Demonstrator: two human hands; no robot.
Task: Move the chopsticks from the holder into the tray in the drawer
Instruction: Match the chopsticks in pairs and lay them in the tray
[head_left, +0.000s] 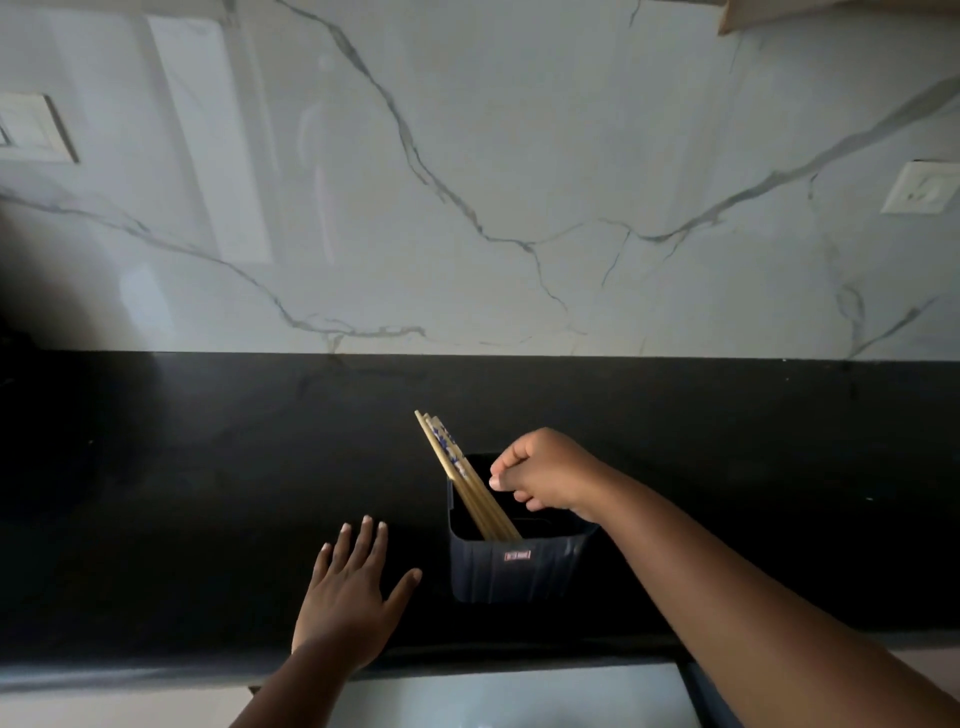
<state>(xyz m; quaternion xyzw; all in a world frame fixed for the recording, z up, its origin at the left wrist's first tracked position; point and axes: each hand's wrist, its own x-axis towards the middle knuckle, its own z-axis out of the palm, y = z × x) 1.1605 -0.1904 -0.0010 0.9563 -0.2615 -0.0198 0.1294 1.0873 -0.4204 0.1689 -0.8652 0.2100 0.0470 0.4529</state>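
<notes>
chopsticks lean up-left out of dark holder, lower centre of frame, on black counter. right hand hovers over holder mouth, fingers curled loosely, thumb and forefinger near pinch, holding nothing, just beside sticks, not touching as far as seen. left hand flat, fingers spread, empty, resting on counter lower left of holder. step in hand: reach for sticks. next move, likely: pinch bundle, lift clear. pale surface at bottom edge may be drawer; tray not visible.

Chopsticks lean left in the dark holder; the curled right hand hovers above, left hand flat on the counter.
</notes>
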